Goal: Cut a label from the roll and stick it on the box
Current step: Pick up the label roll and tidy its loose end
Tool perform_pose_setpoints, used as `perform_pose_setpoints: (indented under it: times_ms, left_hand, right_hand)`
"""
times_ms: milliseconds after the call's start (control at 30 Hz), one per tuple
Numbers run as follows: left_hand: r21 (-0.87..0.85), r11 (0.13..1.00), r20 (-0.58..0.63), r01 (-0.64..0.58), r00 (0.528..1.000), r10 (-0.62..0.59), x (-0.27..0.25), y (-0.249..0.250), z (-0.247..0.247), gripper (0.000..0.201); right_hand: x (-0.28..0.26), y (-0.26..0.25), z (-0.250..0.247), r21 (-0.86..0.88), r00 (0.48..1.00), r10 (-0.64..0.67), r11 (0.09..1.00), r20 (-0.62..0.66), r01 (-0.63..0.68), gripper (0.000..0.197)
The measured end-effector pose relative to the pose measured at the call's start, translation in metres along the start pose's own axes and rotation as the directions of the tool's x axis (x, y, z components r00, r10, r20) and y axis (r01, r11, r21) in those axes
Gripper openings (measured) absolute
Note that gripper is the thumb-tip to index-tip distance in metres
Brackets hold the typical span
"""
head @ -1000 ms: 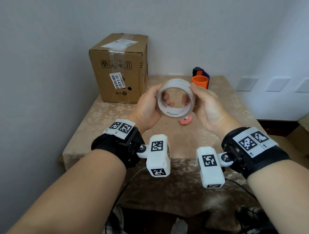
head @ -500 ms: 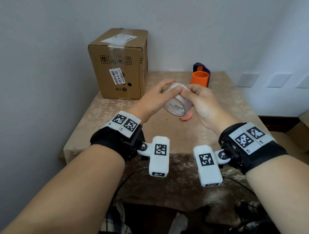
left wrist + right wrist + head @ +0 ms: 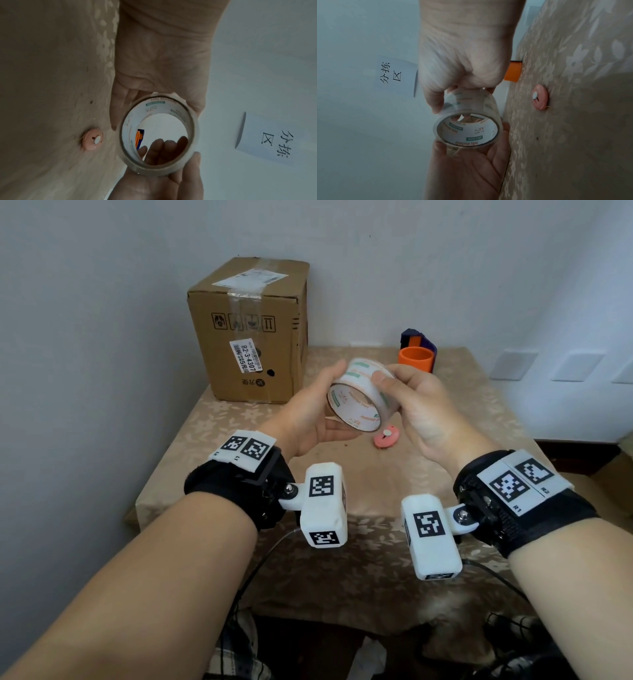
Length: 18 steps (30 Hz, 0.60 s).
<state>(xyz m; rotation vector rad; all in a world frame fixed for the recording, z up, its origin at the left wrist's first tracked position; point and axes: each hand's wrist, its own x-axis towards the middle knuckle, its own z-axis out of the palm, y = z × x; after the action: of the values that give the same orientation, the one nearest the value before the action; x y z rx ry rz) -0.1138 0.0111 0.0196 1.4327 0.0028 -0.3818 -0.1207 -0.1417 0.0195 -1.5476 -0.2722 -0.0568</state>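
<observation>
— Roll (image 3: 363, 397) sits in mid-air above the surface (image 3: 239, 419), left hand (image 3: 308, 419) cradling its far side, fingers curled round it.

— And the right hand (image 3: 421, 405)?

— Thumb and fingers pinching the near rim, probably hunting the tape's end.

— Risk?

— Clear tape hides its edge; a nail could tear a sliver. The box (image 3: 250, 330) stands well apart, and the pink cutter (image 3: 387, 436) lies untouched below.
</observation>
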Motion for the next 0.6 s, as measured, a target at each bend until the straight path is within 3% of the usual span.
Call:
perform_pose_setpoints:
  times_ms: [200, 267, 333, 433, 600]
  left_hand:
    - [-0.254, 0.966, -0.019, 0.054, 0.998, -0.061, 0.0063, -0.0004, -0.0005, 0.066]
    - [-0.165, 0.986, -0.118, 0.031, 0.992, -0.051, 0.0074, 0.0004, 0.0003, 0.06]
    - [0.093, 0.995, -0.185, -0.029, 0.982, 0.045, 0.0071, 0.0008, 0.0026, 0.05]
    - [0.357, 0.928, -0.077, -0.103, 0.987, 0.139, 0.0048, -0.0013, 0.0079, 0.041]
    - [0.318, 0.938, -0.109, -0.138, 0.978, 0.181, 0.0054, -0.0053, 0.0052, 0.047]
  right_hand:
    - [0.0, -0.0023, -0.0008, 0.026, 1.0, 0.004, 1.0, -0.008, -0.003, 0.011]
    - [-0.0007, -0.0012, -0.0014, -0.042, 1.0, 0.014, 0.999, -0.015, -0.015, 0.008]
    - [-0.0026, 0.0005, -0.0012, -0.155, 0.999, 0.035, 0.987, -0.03, -0.039, 0.007]
    - [-0.0047, 0.0014, -0.0004, -0.257, 0.998, 0.06, 0.965, -0.008, -0.06, 0.013]
    - [-0.0076, -0.0038, 0.0012, -0.237, 0.998, 0.049, 0.971, 0.035, -0.04, 0.017]
